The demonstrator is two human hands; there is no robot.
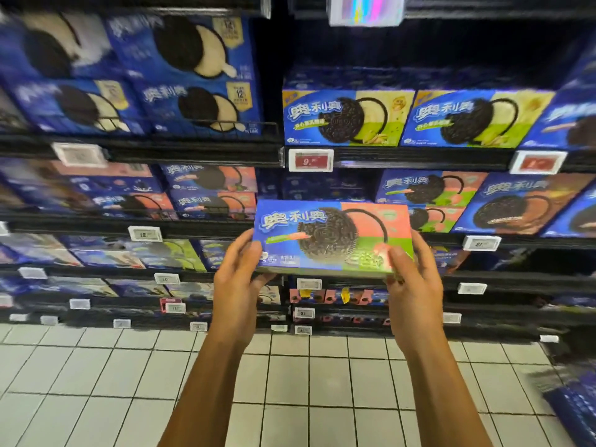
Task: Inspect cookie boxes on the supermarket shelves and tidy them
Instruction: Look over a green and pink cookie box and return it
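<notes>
left hand [237,279], right hand [414,285] hold cookie box [332,237] | label 奥利奥

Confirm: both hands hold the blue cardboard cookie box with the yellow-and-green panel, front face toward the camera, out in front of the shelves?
Not quite. In the head view the blue cardboard cookie box has a pink-and-green panel, not yellow-and-green. The rest holds: left hand and right hand grip its ends, front face toward the camera, before the shelves.

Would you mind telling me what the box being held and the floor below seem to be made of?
The box, held at both ends by the left hand and the right hand, looks like printed cardboard with a slight sheen: flat faces, crisp edges. The floor looks like pale glazed tile, judging by its square grid of dark joints.
</notes>
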